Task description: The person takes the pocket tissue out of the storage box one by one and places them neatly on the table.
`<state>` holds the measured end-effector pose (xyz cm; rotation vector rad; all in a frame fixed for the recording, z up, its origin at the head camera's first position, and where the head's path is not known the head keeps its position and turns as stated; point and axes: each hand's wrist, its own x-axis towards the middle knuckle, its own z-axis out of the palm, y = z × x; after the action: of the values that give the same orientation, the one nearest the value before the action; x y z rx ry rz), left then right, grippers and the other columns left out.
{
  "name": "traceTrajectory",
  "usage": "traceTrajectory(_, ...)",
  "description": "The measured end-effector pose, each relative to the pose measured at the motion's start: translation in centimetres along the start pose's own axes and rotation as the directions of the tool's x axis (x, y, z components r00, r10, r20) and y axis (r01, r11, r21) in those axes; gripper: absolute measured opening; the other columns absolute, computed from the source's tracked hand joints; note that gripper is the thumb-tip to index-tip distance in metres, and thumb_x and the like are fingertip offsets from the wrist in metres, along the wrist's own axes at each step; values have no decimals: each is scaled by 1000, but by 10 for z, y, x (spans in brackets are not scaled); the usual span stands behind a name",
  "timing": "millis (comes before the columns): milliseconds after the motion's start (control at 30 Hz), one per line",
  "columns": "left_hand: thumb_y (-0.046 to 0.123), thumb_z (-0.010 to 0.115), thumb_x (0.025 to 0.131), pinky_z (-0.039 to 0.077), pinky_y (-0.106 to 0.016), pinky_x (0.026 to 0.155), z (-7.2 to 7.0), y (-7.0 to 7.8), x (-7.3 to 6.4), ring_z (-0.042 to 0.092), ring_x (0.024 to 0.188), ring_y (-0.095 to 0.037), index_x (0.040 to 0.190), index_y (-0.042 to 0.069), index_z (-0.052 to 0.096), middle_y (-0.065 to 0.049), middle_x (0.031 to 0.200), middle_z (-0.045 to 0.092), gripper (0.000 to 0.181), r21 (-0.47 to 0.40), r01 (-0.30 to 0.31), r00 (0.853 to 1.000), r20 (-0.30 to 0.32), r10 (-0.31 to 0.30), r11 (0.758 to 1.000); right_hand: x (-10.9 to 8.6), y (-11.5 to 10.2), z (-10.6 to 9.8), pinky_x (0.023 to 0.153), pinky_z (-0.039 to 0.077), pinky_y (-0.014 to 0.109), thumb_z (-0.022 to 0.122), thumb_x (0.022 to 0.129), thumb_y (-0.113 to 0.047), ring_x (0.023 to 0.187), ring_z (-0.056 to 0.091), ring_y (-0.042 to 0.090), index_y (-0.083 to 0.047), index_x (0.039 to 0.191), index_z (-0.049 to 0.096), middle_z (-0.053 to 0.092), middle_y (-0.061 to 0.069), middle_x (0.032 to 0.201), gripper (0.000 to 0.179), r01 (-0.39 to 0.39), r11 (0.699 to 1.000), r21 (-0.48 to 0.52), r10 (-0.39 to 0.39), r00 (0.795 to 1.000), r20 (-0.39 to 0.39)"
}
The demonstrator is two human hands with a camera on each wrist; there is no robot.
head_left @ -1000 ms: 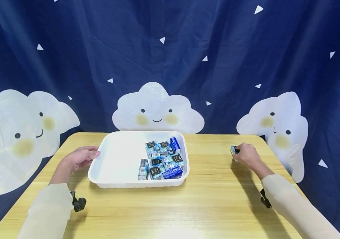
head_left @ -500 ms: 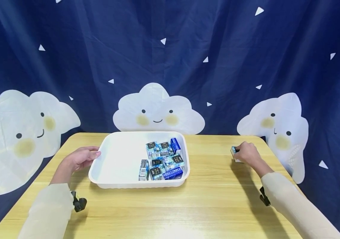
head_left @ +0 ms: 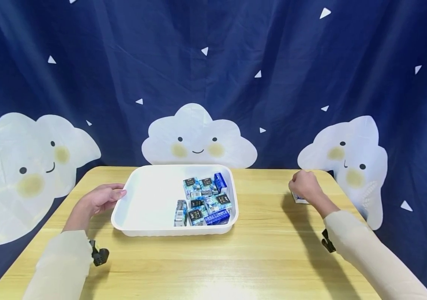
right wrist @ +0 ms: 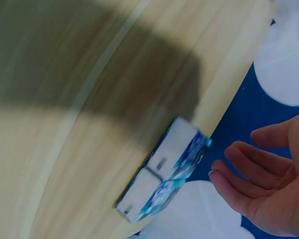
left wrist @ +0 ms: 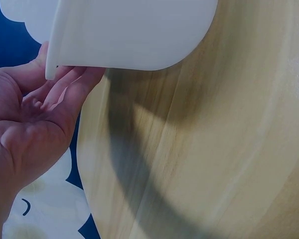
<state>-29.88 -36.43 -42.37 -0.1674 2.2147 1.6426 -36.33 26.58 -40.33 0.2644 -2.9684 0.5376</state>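
Observation:
My left hand (head_left: 102, 198) holds the left rim of a white plastic tray (head_left: 149, 204). In the left wrist view its thumb is behind the rim and the fingers reach under the tray's edge. Several small blue-and-white packs with black labels, like pocket tissues, lie in the tray's right half, such as this pack (head_left: 218, 203). My right hand (head_left: 305, 185) is above the far right of the table and partly hides packs there. In the right wrist view two packs (right wrist: 172, 149) lie end to end on the wood, apart from the loosely bent, bare fingers (right wrist: 249, 186).
The light wooden table (head_left: 198, 262) has rounded far corners. Behind it hangs a dark blue curtain (head_left: 198, 75) with printed clouds. The two packs at the right are close to the table's edge. A black wrist camera (head_left: 99, 255) is strapped to the left arm.
My right hand, earlier with its fingertips at a pack, has shifted slightly left and lifted off, its fingers now away from the packs. The left hand and tray keep their place.

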Motion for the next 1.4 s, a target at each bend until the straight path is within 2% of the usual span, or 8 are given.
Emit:
traceTrajectory(167, 18, 54, 106, 60, -23, 81, 1, 0, 1, 66, 88, -3, 154, -12, 24, 10, 96, 69, 64, 6, 0, 1000, 2, 0, 1000, 2, -15, 6, 49, 17, 25, 46, 82, 2, 52, 13, 10, -21, 50, 28, 18, -10, 48, 43, 70, 997, -9, -71, 996, -57)
traceTrajectory(333, 19, 55, 105, 60, -23, 80, 0, -1, 2, 66, 87, -4, 154, -11, 25, 10, 95, 69, 64, 22, 5, 1000, -9, -5, 1000, 5, -37, 8, 48, 19, 26, 49, 83, 1, 51, 15, 10, -20, 51, 30, 18, -10, 48, 43, 78, 997, -16, -79, 994, -74)
traceTrajectory(833, 20, 53, 106, 57, -18, 73, 0, -2, 2, 61, 79, -2, 156, -12, 18, 12, 83, 65, 68, 22, 14, 1000, 0, -14, 1000, 16, -96, 15, 49, 18, 25, 54, 90, -7, 53, 15, 11, -18, 54, 30, 19, -7, 53, 45, 92, 995, -27, -91, 995, 42)
traceTrajectory(933, 20, 53, 106, 56, -18, 72, 0, -2, 2, 61, 77, -2, 156, -12, 19, 13, 82, 64, 68, 29, 19, 1000, -4, -19, 999, 16, -109, 15, 52, 27, 29, 56, 92, -12, 56, 27, 15, -13, 58, 43, 31, -3, 56, 37, 99, 995, -32, -98, 994, 44)
traceTrajectory(1067, 20, 54, 106, 55, -17, 71, 1, -1, 2, 60, 76, -2, 156, -11, 19, 13, 81, 64, 68, 29, 32, 999, -12, -32, 999, 15, -127, 17, 72, 53, 40, 59, 95, -21, 81, 61, 27, -1, 88, 70, 66, 13, 83, 25, 96, 995, -34, -93, 993, 79)
traceTrajectory(1167, 20, 54, 106, 54, -17, 70, 0, -1, 2, 59, 75, -2, 156, -11, 19, 13, 80, 64, 69, 33, 39, 999, -17, -38, 999, 16, -140, 19, 94, 56, 49, 60, 95, -22, 109, 66, 37, 5, 114, 70, 71, 23, 113, 35, 106, 994, -24, -104, 991, 86)
traceTrajectory(1267, 20, 53, 106, 54, -18, 71, 0, 1, 1, 59, 76, -2, 156, -11, 19, 13, 82, 64, 68, 43, 44, 999, -21, -43, 998, 16, -153, 21, 100, 54, 50, 62, 96, -22, 112, 66, 37, 7, 126, 65, 70, 24, 117, 42, 119, 993, -2, -118, 990, 78)
traceTrajectory(1400, 20, 53, 106, 56, -19, 75, 0, 3, -1, 61, 81, -2, 156, -12, 19, 13, 88, 66, 68, 50, 45, 999, -22, -43, 998, 17, -167, 25, 93, 56, 46, 65, 95, -20, 102, 68, 33, 7, 127, 63, 72, 21, 108, 42, 135, 991, 25, -136, 989, 51)
